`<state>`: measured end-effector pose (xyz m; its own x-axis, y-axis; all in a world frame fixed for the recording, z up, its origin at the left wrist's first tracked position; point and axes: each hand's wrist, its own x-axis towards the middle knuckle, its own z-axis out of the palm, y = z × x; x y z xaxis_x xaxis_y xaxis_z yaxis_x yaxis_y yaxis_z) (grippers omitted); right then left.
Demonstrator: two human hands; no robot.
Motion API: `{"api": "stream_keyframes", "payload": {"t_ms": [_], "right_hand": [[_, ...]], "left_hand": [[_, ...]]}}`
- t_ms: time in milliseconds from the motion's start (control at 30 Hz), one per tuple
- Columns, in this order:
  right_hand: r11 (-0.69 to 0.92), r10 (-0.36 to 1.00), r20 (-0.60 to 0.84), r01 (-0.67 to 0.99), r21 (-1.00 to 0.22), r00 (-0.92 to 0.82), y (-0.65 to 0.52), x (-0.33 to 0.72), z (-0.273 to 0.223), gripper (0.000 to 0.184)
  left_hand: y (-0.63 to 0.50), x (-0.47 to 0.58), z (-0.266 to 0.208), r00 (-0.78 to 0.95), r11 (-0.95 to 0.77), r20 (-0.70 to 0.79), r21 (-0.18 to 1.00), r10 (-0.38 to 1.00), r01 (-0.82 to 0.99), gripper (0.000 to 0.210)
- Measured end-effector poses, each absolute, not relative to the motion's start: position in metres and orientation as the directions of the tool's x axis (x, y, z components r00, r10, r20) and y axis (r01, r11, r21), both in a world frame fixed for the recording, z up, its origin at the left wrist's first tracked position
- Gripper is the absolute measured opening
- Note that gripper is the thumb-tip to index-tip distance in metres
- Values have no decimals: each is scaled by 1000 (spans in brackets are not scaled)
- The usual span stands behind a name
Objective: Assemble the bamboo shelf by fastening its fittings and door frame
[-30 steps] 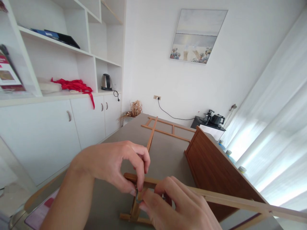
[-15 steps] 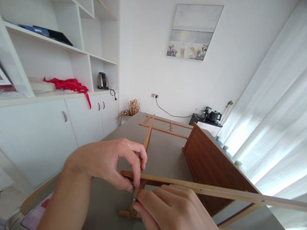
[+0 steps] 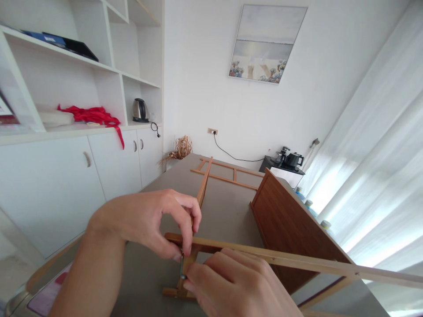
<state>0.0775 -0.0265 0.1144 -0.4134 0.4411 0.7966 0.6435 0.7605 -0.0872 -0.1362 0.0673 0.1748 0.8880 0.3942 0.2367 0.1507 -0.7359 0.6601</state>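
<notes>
Pinched in both hands [image 3: 139, 222] at the wooden frame [image 3: 297, 259], the bent metal rod [image 3: 181, 267] looked light, stiff, best held by its ends.

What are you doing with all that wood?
A person is working with two bare hands at one corner of a wooden frame. The left hand pinches the top of a small bent metal piece, and the right hand has its fingertips at the lower end. A ladder-shaped frame lies farther back on the grey table.
</notes>
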Motion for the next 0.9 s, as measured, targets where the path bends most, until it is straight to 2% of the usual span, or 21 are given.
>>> {"api": "stream_keyframes", "payload": {"t_ms": [100, 200, 400, 500, 600, 733, 900], "right_hand": [[759, 427, 804, 647, -69, -415, -28, 79, 119, 25], [752, 491, 693, 658, -32, -527, -34, 86, 134, 16], [691, 594, 618, 720, -64, -515, -41, 93, 152, 11], [698, 601, 607, 711, -83, -519, -41, 93, 149, 14], [717, 571, 637, 692, -81, -517, -37, 89, 143, 14], [701, 488, 764, 711, -56, -422, -30, 82, 133, 14], [681, 498, 776, 729, -73, -388, -27, 76, 127, 14]], "left_hand": [[68, -136, 173, 889, -739, 251, 660, 383, 132, 22], [69, -137, 172, 889, -748, 259, 651, 378, 129, 23], [69, -137, 172, 891, -750, 263, 650, 369, 118, 16], [70, -137, 172, 895, -752, 256, 647, 367, 123, 15], [70, -138, 173, 896, -752, 248, 647, 368, 130, 16], [71, -138, 173, 896, -758, 244, 637, 370, 140, 17], [72, -138, 171, 897, -769, 262, 627, 356, 122, 17]]}}
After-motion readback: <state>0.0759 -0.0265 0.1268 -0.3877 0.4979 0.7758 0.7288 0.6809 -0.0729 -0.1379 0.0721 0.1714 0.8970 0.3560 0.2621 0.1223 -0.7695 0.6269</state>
